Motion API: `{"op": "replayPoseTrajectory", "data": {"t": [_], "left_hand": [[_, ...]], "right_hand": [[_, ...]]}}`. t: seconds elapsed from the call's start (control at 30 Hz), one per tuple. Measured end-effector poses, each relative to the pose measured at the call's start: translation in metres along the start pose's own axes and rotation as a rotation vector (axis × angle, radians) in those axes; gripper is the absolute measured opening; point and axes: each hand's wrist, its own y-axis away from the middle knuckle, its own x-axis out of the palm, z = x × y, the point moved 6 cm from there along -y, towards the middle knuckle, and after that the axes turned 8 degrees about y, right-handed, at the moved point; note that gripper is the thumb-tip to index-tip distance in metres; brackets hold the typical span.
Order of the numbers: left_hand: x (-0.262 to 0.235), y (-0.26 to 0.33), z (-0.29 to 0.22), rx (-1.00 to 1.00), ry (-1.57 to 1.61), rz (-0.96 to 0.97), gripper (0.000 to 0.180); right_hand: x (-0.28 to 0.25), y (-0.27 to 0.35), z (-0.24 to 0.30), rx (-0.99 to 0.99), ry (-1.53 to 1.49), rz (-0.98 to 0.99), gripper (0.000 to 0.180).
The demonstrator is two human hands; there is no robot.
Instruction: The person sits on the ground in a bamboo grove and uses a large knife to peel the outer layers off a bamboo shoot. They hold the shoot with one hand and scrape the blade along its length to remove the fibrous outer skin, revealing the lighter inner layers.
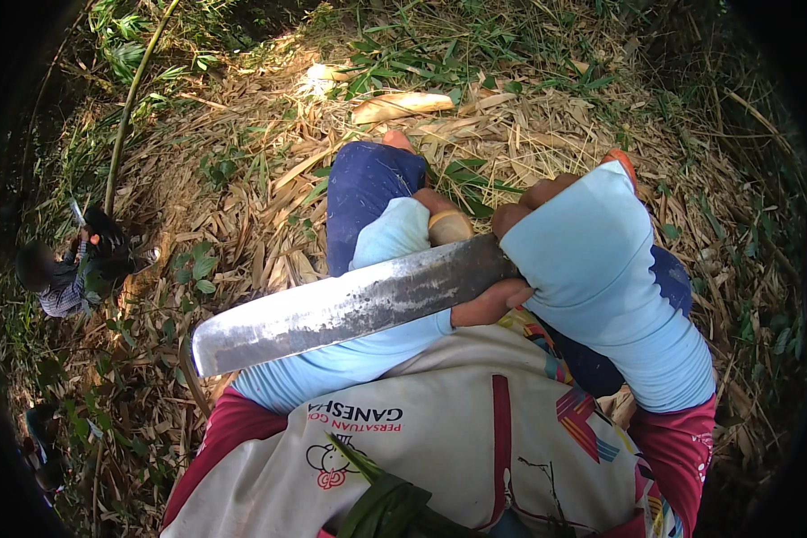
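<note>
Right fingers closed on machete | left fingers curled, hold unclear | leaf litter beneath machete | person left of it

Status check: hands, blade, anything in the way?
Right hand closed on broad knife. Left hand at pale rounded piece, grip partly hidden. Knife blocks view of part of left light-blue sleeve.

The machete lies over the left sleeve, another person leftward, a husk beyond.
</note>
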Motion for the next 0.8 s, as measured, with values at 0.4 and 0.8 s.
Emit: {"op": "replayPoseTrajectory", "data": {"t": [0.4, 0.8], "left_hand": [[0.000, 0.000, 0.008, -0.157, 0.328, 0.002, 0.050], [0.008, -0.001, 0.005, -0.260, 0.589, 0.206, 0.035]], "right_hand": [[0.011, 0.008, -0.005, 0.025, -0.084, -0.020, 0.043], [0.004, 0.006, -0.006, 0.035, -0.115, -0.004, 0.037]]}}
